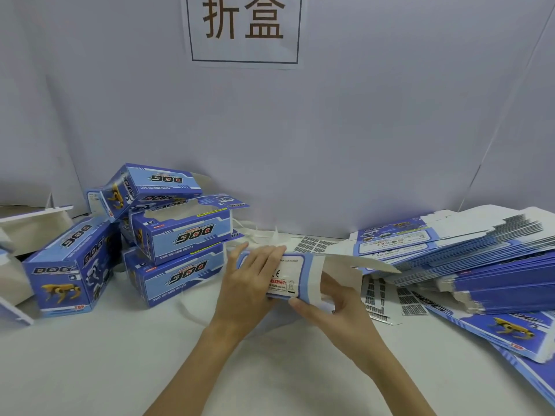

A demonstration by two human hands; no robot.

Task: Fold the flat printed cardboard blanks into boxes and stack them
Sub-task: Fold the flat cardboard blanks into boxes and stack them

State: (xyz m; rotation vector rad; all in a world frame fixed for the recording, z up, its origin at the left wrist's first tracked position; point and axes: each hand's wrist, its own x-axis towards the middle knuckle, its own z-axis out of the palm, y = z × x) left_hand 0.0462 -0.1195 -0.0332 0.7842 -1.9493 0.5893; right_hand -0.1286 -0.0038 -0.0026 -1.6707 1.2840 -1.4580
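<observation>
A half-formed blue and white printed box [289,276] is held above the table's middle, its warning label facing me and its white end flaps [354,267] open to the right. My left hand [249,283] wraps over its left end. At the box's lower right edge, my right hand [333,307] pinches the cardboard with thumb and fingers. Several folded boxes [177,235] are piled at the left. A thick stack of flat blanks [468,253] lies at the right.
A white table [120,370] carries everything. Barcode sticker sheets [387,295] lie beside the blanks, with one loose flat blank [510,331] at the near right. White plastic strapping [192,304] curls by the pile. A grey backdrop with a printed sign [244,25] stands behind.
</observation>
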